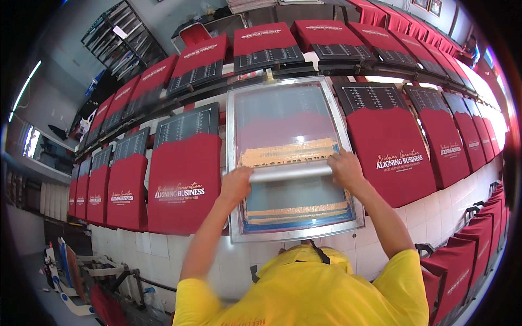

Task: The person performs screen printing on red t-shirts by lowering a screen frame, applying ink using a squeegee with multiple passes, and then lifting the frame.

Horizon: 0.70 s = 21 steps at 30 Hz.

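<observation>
If you go by the head view, the left hand and right hand are each curled closed around one end of a smooth, pale squeegee bar, which I'd guess helps keep the pressure even. The bar lies crosswise over a metal screen frame, a bit closer to its near edge than its far one, with the hands over the left and right edges. The frame's a shiny silver rectangle with sheer, glossy mesh across it, and red shows through. Crusty-looking tan bands cross it beyond the bar and by the near edge; tape or dried ink, can't tell. On both sides, soft dark red cloth covers stiff black boards, far edges bare, probably spread that flat so the fabric doesn't wrinkle.
</observation>
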Available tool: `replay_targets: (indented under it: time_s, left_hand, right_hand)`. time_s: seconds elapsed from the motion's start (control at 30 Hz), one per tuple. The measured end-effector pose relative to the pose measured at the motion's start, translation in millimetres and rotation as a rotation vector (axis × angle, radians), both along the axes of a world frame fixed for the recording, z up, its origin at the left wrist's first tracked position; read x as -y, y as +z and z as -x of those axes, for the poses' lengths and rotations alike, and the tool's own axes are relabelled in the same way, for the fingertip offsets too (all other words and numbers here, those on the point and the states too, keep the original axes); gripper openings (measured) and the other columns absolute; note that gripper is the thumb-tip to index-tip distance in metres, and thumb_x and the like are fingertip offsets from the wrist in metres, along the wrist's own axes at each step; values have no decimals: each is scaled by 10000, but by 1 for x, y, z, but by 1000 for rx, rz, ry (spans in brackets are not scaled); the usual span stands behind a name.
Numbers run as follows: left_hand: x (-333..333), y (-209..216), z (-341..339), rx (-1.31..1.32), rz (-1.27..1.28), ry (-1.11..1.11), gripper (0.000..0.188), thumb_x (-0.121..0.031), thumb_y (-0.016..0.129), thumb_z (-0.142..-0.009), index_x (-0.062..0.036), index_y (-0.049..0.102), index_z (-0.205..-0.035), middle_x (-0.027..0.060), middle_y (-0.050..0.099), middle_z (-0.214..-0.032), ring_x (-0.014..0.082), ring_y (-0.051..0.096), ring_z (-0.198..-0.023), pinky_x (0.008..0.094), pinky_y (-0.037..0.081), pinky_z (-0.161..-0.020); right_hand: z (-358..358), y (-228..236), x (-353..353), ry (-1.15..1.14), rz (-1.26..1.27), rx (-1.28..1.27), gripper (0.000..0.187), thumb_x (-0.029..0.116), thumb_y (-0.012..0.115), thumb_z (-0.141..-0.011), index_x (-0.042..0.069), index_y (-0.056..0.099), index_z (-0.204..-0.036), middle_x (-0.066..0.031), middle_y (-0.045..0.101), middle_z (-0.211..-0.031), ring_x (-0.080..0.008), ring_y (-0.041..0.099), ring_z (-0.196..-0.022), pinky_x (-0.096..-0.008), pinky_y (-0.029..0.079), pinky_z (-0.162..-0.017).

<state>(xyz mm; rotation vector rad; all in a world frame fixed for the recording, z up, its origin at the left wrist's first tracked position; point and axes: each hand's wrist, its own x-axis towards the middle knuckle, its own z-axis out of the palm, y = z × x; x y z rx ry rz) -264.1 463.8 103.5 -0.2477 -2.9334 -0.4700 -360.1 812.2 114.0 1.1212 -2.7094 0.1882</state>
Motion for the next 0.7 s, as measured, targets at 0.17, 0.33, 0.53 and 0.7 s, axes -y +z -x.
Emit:
replay_targets:
  time_s: [0.17,0.33,0.53,0.7]
  left_hand:
    - [-32,-8,-97,-20,52,8,415,49,614,-656,-40,622,-1062,130,664,-1056,309,667,-932,387,553,-750]
    - [-54,-36,-159,32,16,47,525,66,630,-612,-12,594,-1130,131,604,-1186,332,599,-1114,398,518,-896]
    - [-69,-31,-175,116,34,60,533,68,555,-693,26,533,-1224,212,507,-1314,385,476,-1257,426,428,-1024]
    - [-71,-13,-175,227,-66,12,628,-121,670,-702,41,481,-1279,235,461,-1349,431,395,-1304,483,340,-1092]
  right_hand:
    - [-94,-12,-33,7,60,-10,249,98,711,-575,67,593,-792,-67,571,-820,-277,559,-880,-377,461,-707]
    - [-152,-45,-49,15,53,-49,468,222,764,-601,4,625,-990,-125,614,-1001,-277,543,-894,-382,431,-718]
    - [-173,-37,-57,0,33,216,736,398,781,-656,-38,549,-1202,-201,552,-1216,-316,524,-1019,-424,408,-827]
    - [-166,-35,-66,31,201,319,650,480,728,-757,-17,599,-1154,-186,580,-1200,-333,539,-1048,-435,433,-877]
